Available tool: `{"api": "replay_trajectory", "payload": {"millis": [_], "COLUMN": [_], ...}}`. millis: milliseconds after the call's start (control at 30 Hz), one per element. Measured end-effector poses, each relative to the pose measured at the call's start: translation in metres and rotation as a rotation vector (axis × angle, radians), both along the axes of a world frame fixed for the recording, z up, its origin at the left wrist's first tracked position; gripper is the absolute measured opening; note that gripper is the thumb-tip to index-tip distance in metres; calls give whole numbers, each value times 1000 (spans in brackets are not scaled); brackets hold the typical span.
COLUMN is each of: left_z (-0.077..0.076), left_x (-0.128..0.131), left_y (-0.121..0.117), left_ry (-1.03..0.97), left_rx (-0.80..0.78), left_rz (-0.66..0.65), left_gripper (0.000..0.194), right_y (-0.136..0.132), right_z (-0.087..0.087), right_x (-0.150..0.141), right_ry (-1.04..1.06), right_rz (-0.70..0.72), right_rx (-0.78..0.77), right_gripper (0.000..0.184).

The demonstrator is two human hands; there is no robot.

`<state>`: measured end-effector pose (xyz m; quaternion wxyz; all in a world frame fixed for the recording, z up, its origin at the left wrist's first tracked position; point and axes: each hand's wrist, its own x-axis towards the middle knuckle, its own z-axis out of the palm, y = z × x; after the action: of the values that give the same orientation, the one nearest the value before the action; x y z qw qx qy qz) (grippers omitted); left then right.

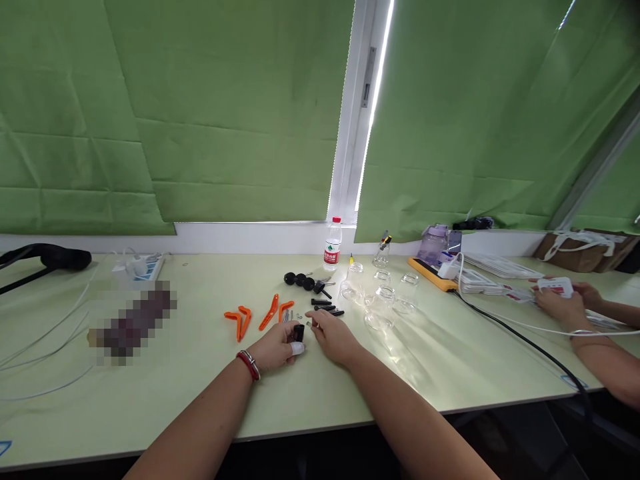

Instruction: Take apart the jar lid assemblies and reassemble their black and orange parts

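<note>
My left hand [277,348], with a white wrap on one finger, grips a small black cylindrical part [299,332] that stands upright between thumb and fingers. Close by on the right, my right hand [333,335] pinches a tiny shiny metal piece [309,325], too small to name exactly. Just beyond the hands lie orange V-shaped parts [243,323], small metal pins [287,316] and black ribbed rods [327,307]. Farther back are several round black knobs [301,280], some with metal shafts. Clear glass vessels [384,300] stand to the right of these.
A water bottle [333,245] stands at the window wall. On the right are an orange-edged power strip [432,275], a purple bottle [433,244], cables, and another person's hands [563,303] holding a white packet. A blurred-out object [135,323] lies at left, near a white power strip [150,268].
</note>
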<state>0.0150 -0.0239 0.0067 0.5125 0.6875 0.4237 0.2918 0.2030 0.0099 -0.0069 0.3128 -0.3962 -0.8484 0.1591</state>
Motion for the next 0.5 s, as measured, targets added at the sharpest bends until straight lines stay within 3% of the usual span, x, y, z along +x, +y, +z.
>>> {"api": "replay_trajectory", "payload": {"millis": [100, 233, 333, 500], "left_z": [0, 1, 1, -3], "left_x": [0, 1, 1, -1], "left_y": [0, 0, 0, 2], "left_ry": [-3, 5, 4, 1], "left_rx": [28, 45, 50, 57], "left_rz": [-11, -14, -21, -24], "left_gripper": [14, 13, 13, 15], "right_y": [-5, -6, -3, -3], "right_z": [2, 1, -1, -4], "right_x": [-9, -19, -22, -20], "right_ry": [306, 596, 654, 634], "right_rz": [118, 218, 254, 230], "right_rx": [7, -154, -217, -160], "right_gripper": [28, 22, 21, 21]}}
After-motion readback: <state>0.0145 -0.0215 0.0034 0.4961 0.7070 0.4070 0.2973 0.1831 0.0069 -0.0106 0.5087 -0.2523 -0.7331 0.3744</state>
